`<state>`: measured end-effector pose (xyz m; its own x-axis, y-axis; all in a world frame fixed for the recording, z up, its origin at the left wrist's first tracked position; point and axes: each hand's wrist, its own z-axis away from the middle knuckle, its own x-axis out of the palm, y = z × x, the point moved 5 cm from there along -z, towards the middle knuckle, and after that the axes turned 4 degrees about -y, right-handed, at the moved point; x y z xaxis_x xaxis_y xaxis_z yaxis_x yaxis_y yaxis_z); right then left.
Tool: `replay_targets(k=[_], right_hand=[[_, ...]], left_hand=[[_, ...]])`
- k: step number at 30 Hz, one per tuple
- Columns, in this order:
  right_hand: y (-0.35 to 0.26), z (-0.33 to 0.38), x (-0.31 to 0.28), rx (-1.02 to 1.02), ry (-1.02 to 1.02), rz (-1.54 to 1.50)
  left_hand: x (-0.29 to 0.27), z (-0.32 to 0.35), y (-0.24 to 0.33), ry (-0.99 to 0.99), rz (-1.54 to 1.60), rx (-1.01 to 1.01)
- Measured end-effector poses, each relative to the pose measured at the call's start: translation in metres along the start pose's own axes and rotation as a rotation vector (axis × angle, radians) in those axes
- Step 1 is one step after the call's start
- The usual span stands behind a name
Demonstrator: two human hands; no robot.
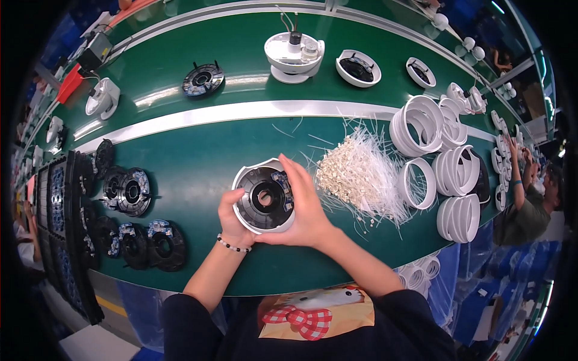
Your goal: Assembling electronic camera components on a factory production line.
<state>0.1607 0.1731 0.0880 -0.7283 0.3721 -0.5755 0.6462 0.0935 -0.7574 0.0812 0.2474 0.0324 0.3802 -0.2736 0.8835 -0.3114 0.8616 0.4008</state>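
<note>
A round white housing [263, 197] with a black disc-shaped part set inside it is held over the green table [198, 156]. My left hand [232, 221] grips its lower left rim, thumb on the black disc. My right hand [306, 207] wraps the right side, fingers curled over the top edge. A small blue circuit board shows at the disc's right edge. A heap of thin white wires with small connectors [361, 174] lies just right of my right hand.
Stacks of white rings [448, 174] stand at the right. Several black discs [129, 192] and dark trays [57, 204] lie at the left. Beyond a silver rail [241, 111], white housings [294, 55] and a black disc [203, 79] sit. Another person [530, 198] works at far right.
</note>
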Motion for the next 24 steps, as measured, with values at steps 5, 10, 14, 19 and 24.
replay_targets(k=[5, 10, 14, 19, 24], right_hand=[[-0.007, 0.007, -0.003, 0.077, 0.140, 0.015], [-0.020, 0.007, -0.033, -0.095, 0.184, 0.103], [-0.016, 0.021, -0.115, -0.102, 0.284, 0.474], [0.038, 0.058, -0.196, 0.153, 0.414, 0.890], [0.091, 0.071, -0.212, 0.231, 0.303, 0.793]], left_hand=[[0.006, 0.004, 0.004, 0.024, -0.035, 0.069], [0.024, 0.003, 0.030, 0.178, -0.011, 0.159], [0.037, 0.007, 0.099, 0.125, -0.177, 0.289], [-0.025, -0.055, 0.234, 0.230, -0.293, 0.425], [-0.097, -0.131, 0.297, 0.462, -0.339, 0.501]])
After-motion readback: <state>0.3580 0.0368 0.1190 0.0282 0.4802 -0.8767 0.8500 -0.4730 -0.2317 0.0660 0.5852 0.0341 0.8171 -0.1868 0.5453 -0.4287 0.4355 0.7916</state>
